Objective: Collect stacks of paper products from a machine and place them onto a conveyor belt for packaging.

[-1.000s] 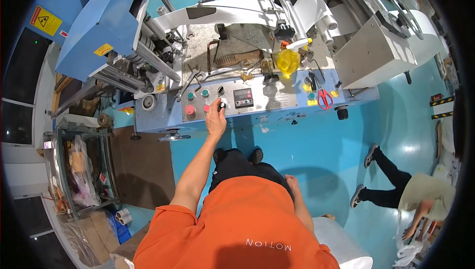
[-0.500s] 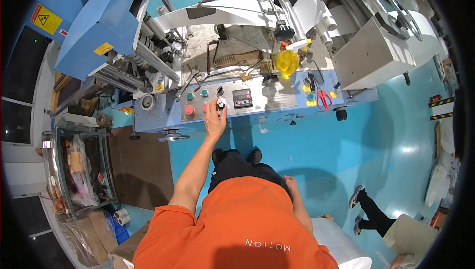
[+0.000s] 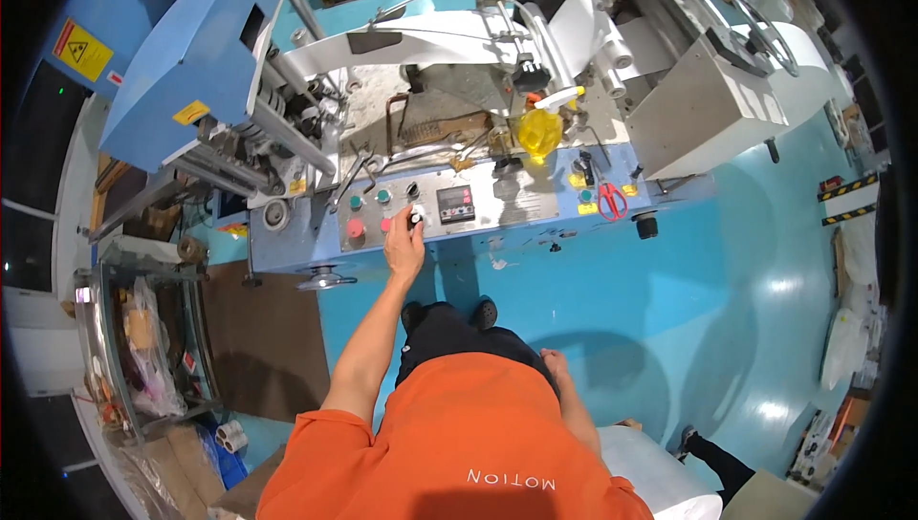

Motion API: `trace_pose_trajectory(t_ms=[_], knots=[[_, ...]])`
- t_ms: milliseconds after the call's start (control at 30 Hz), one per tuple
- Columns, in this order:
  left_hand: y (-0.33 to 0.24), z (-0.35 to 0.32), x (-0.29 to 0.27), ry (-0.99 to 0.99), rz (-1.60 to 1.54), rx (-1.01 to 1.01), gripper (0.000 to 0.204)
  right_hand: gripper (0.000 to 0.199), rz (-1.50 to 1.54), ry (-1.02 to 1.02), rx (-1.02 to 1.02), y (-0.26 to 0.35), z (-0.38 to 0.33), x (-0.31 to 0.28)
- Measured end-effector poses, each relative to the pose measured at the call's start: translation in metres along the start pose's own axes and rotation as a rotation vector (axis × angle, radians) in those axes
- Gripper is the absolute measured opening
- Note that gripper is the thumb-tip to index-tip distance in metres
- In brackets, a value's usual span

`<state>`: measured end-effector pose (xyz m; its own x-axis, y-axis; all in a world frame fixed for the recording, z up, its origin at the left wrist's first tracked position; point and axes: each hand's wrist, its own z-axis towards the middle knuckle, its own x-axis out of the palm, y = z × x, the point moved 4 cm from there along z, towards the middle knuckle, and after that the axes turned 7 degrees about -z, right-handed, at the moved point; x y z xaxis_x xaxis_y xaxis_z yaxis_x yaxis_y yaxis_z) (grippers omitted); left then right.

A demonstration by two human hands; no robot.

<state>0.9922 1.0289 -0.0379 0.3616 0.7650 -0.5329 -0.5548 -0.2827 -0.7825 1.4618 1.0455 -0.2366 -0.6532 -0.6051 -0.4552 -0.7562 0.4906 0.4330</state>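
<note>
My left hand (image 3: 404, 249) reaches to the control panel (image 3: 511, 201) on the front of a blue machine. Its thumb and fingers close around a small black rotary knob (image 3: 415, 220), left of the digital display (image 3: 456, 204). Beside that hand are a red push button (image 3: 356, 227), a green button (image 3: 383, 196) and another black knob (image 3: 413, 189). Down by my right thigh hangs my right hand (image 3: 555, 364), seen from above and touching no part of the machine; its fingers are mostly hidden.
Several wrenches and a wire brush (image 3: 447, 128) lie on the machine bed, near a yellow spray bottle (image 3: 540, 134). Red-handled scissors (image 3: 612, 202) rest at the right. White web (image 3: 421, 34) runs across rollers. A handwheel (image 3: 326, 277) sticks out in front. Behind me stands a white roll (image 3: 660, 472).
My left hand stays at the knob, its fingers now drawn closer around it. The whole view has shifted slightly. Behind me at the right, another person has moved lower in the picture.
</note>
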Motion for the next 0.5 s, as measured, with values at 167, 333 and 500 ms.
trace_pose_trajectory(t_ms=[167,333,500], knots=[[0.006,-0.003,0.002,0.018,-0.011,-0.015,0.037,0.035,0.006,-0.023,-0.015,-0.001,-0.001,0.001],[0.001,-0.002,-0.004,0.050,-0.037,-0.108,0.043,0.036,0.008,0.025,0.000,0.008,-0.007,0.001],[-0.003,0.000,-0.003,-0.045,0.145,0.167,0.046,0.037,-0.143,0.083,-0.057,0.002,0.008,-0.002]])
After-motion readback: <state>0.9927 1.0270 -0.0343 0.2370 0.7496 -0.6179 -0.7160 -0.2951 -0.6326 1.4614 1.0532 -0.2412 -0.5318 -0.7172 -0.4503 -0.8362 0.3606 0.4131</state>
